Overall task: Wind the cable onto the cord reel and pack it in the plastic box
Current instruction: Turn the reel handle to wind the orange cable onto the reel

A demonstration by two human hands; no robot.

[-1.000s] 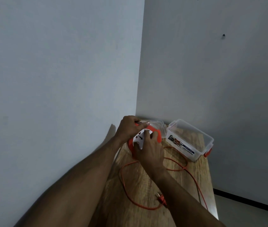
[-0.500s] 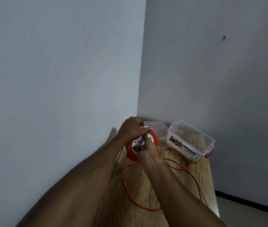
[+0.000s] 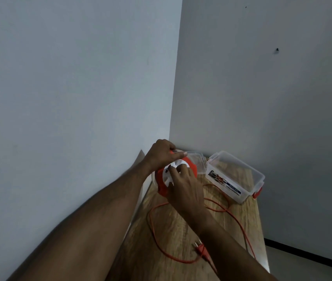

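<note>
An orange cord reel (image 3: 162, 184) with a white centre stands tilted on the wooden table (image 3: 179, 230) near the wall corner. My left hand (image 3: 161, 154) grips its top rim. My right hand (image 3: 185, 185) lies over the white hub, fingers on it. The orange cable (image 3: 155, 230) lies in loose loops on the table, and its plug (image 3: 199, 249) rests near my right forearm. The clear plastic box (image 3: 236, 175) stands open to the right of the reel.
The box's clear lid (image 3: 196, 161) lies flat behind the reel, against the back wall. Walls close the table at left and back. The table's right edge (image 3: 261, 230) drops to the floor.
My right hand has turned around the white hub, and the reel has tipped a little. The plug, hidden half a second ago, shows again by my right forearm. The loops have shifted slightly.
</note>
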